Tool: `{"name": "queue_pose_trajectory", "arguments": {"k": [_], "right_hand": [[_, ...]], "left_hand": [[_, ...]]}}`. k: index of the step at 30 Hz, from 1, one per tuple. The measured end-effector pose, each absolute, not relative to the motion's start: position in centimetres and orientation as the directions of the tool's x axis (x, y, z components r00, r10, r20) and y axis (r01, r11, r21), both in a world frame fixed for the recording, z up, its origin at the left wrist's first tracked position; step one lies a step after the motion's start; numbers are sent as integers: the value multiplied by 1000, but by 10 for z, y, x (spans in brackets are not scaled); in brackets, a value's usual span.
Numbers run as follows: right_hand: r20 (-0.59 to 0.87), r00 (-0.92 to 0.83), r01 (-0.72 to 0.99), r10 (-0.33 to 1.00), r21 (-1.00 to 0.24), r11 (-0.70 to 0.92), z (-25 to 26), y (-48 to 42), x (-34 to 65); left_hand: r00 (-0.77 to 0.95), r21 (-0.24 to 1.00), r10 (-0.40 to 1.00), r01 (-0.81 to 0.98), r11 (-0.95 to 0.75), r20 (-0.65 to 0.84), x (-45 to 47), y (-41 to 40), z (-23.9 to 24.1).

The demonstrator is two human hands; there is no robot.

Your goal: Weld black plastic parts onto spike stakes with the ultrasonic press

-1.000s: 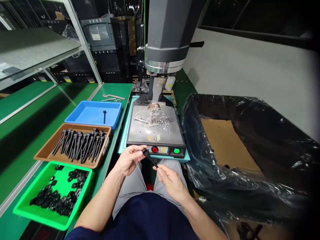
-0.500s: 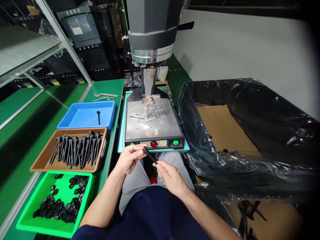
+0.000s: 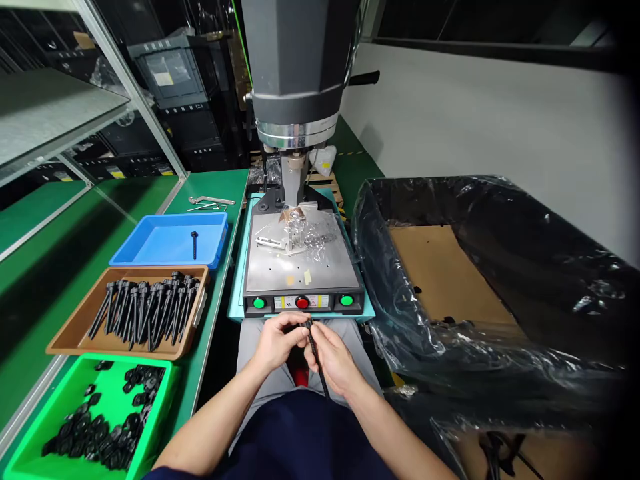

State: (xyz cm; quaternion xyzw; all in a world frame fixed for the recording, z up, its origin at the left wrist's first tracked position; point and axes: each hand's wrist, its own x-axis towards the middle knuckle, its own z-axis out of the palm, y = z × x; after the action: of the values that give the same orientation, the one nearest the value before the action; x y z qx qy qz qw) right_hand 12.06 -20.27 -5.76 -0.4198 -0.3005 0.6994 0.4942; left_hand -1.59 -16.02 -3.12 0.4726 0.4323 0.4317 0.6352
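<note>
A black plastic rod (image 3: 323,381) with a ribbed shaft and a wider head is held over my lap, its lower end pointing down toward me. My left hand (image 3: 278,341) is closed, thumb and fingers pinching at the head end. Around the upper shaft, my right hand (image 3: 338,359) is closed as well, its fingertips close to the left ones. Fingers hide most of the head. Just beyond both hands is the front panel of a press machine (image 3: 303,303), with green and red buttons.
On the left bench stand a blue tray (image 3: 150,241) with one rod, a brown tray (image 3: 75,327) of several similar rods, and a green bin (image 3: 167,400) of small black parts. Wrenches (image 3: 213,201) lie behind. A plastic-lined box (image 3: 425,267) stands right.
My right hand has slid up the rod toward its head, bringing both hands together. The rod has turned steeper, its free end now nearer my body. The camera view has shifted slightly.
</note>
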Motion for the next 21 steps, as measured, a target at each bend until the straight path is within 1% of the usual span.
{"name": "queue_pose_trajectory", "arguments": {"k": [2, 4, 5, 7, 9, 11, 14, 17, 21], "right_hand": [[-323, -137, -452, 937, -821, -349, -61, -194, 126], [-351, -128, -465, 928, -805, -369, -64, -185, 134], [-364, -119, -473, 924, -797, -375, -66, -181, 138], [-385, -103, -488, 917, -784, -384, -68, -173, 144], [-395, -94, -497, 914, -777, -387, -69, -167, 148], [-393, -100, -506, 914, -771, -386, -67, -162, 148], [-372, -118, -510, 921, -773, -377, -66, -157, 146], [-360, -122, -506, 925, -779, -370, -67, -153, 144], [-340, -114, -493, 934, -796, -350, -72, -143, 143]], "left_hand": [[271, 982, 955, -109, 152, -118, -11, -156, -40], [231, 992, 969, -60, 108, -92, -13, -139, -49], [172, 995, 982, -34, 89, -82, -16, -125, -53], [-20, 997, 997, 0, 79, -79, -27, -89, -58], [-198, 999, 980, 16, 32, -29, -39, -47, -58], [-266, 1000, 964, 29, -2, 9, -49, -10, -55], [-271, 999, 962, 31, -19, 27, -53, 28, -48], [-202, 999, 979, -32, 16, -23, -49, 44, -46], [-101, 990, 990, -113, 88, -99, -44, 44, -51]]}}
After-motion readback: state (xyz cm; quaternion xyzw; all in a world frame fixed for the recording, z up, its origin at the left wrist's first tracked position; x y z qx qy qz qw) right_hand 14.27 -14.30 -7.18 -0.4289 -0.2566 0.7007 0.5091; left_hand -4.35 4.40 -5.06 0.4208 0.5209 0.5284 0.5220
